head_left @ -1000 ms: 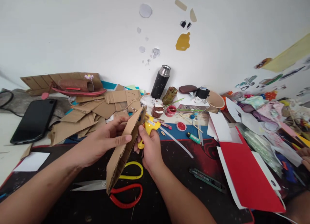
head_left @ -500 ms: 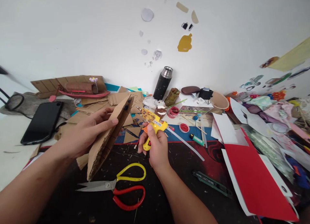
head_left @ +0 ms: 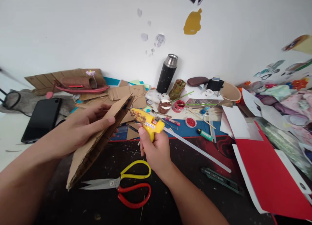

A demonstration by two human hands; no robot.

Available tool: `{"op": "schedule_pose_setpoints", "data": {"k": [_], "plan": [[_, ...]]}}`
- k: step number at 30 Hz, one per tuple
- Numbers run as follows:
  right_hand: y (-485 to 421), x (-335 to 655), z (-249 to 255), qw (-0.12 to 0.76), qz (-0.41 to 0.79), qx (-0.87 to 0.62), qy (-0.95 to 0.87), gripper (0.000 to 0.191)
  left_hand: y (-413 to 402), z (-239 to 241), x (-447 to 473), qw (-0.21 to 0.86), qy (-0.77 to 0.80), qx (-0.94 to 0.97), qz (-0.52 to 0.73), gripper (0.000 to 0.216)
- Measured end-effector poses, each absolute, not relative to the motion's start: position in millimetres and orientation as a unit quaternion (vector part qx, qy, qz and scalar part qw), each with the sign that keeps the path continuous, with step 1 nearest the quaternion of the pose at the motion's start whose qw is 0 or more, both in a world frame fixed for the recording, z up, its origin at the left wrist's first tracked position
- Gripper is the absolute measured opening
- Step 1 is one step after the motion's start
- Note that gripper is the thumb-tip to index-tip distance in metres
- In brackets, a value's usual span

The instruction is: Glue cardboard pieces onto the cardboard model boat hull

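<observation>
My left hand is closed around a folded, boat-shaped piece of cardboard, held tilted with its open side toward the right. My right hand grips a yellow hot glue gun, and a long clear glue stick trails from its back. The gun's nozzle is at the upper end of the cardboard; whether it touches is too small to tell. Below both hands lie scissors with one yellow and one red handle, blades pointing left.
Cardboard scraps and a red model boat are at the back left, near a black phone. A black flask stands by paint jars. On the right are a utility knife and red paper.
My right hand has brought the glue gun left and up to the cardboard's upper end. The cardboard's lower end has swung left. The camera view has tilted down slightly.
</observation>
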State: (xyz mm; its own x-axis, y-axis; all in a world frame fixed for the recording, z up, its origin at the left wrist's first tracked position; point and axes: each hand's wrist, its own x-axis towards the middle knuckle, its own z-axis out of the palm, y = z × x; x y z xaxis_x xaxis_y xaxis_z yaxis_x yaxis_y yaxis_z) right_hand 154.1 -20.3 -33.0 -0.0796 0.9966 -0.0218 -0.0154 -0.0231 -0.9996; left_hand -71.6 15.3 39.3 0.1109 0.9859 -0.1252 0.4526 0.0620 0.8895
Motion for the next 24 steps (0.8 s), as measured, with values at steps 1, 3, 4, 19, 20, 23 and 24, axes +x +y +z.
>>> {"op": "schedule_pose_setpoints", "data": {"k": [1,3,4,19,20,23,24], "plan": [[-20.6,154.4,-32.6,0.471,0.517,-0.487,-0.523,0.045,15.4,39.9,-72.0,0.432,0.592,0.609,0.304,0.064],[-20.6,155.0,-30.0,0.466,0.484,-0.486,-0.559,0.042,15.5,40.6,-73.6,0.443,0.603,0.595,0.294,0.066],[-20.3,155.3,-28.4,0.469,0.465,-0.480,-0.577,0.039,15.6,40.8,-74.7,0.445,0.609,0.589,0.291,0.067],[-19.1,156.0,-22.5,0.427,0.359,-0.509,-0.655,0.032,21.5,46.3,-79.1,0.453,0.626,0.584,0.249,0.068],[-19.3,156.3,-22.3,0.426,0.352,-0.507,-0.661,0.031,22.6,46.2,-81.8,0.452,0.631,0.585,0.235,0.070],[-19.0,157.1,-23.1,0.428,0.344,-0.503,-0.667,0.027,27.5,46.6,-91.9,0.429,0.644,0.601,0.199,0.075],[-18.8,157.3,-23.6,0.432,0.343,-0.502,-0.666,0.026,29.7,47.1,-95.5,0.415,0.644,0.611,0.200,0.075]]}}
